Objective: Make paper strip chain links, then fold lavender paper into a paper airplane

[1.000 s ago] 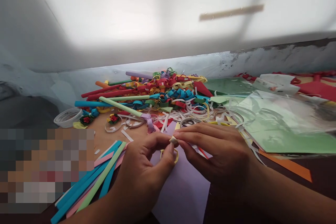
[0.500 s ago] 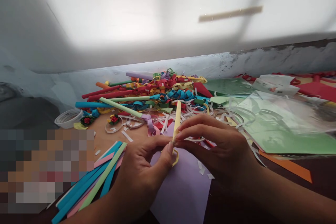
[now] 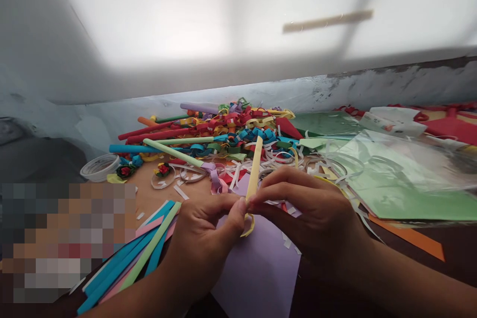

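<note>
Left hand (image 3: 208,241), right hand (image 3: 320,208) pinch pale-yellow paper strip (image 3: 255,166) | top straight, curled yellow paper (image 3: 247,234) beneath | multicoloured paper chains (image 3: 223,123) linked, 12 o'clock

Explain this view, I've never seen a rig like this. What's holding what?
No robot here: a person works bare-handed. One camera, worn on the head, looks forward and down.

The left hand and right hand meet in the middle, fingertips pinching the lower end of a yellow strip. A small yellow loop hangs just below; the fingers hide whether they join.

Beneath is a purple sheet. To the left lie loose strips and a white ring; behind, a pile of paper chains; to the right, green sheets. The lower left is pixelated.
</note>
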A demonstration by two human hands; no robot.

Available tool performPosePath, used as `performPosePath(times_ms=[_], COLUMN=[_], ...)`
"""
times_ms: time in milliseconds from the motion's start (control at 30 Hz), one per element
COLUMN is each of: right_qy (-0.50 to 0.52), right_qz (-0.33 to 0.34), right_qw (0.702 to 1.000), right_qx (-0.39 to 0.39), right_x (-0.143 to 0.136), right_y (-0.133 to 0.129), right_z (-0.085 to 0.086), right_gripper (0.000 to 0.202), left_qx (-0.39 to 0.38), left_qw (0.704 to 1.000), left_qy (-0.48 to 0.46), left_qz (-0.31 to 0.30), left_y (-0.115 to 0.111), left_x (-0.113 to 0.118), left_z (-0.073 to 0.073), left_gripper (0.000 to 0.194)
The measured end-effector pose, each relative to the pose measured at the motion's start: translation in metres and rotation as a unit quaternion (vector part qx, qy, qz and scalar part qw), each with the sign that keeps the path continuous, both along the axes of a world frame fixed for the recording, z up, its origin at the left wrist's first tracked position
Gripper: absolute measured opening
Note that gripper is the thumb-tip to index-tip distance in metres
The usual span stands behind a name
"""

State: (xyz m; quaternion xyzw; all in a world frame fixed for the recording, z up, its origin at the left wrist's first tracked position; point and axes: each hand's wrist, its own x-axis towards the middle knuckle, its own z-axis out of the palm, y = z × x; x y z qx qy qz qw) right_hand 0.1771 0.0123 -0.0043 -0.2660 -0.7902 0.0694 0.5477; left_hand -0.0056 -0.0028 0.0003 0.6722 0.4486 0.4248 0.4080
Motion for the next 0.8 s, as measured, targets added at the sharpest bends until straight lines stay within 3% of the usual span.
performPosePath(times_ms=[433,800], right_qy=[-0.024,0.0], right_qz=[-0.013,0.024], right_qw=[1.0,0.999], right_qx=[0.012,0.021], right_x=[0.001,0.0018], right_y=[-0.0015,-0.0011], right_z=[-0.0019,0.0015], right_gripper=[0.011,0.012], left_qx=[0.035,0.019], left_qw=[0.999,0.999], left_qy=[0.012,-0.017], left_qz=[-0.013,-0.026], left_y=[-0.0042,-0.004], left_x=[-0.0005,-0.0031], left_z=[0.0001,0.0008], left_gripper=[0.03,0.029])
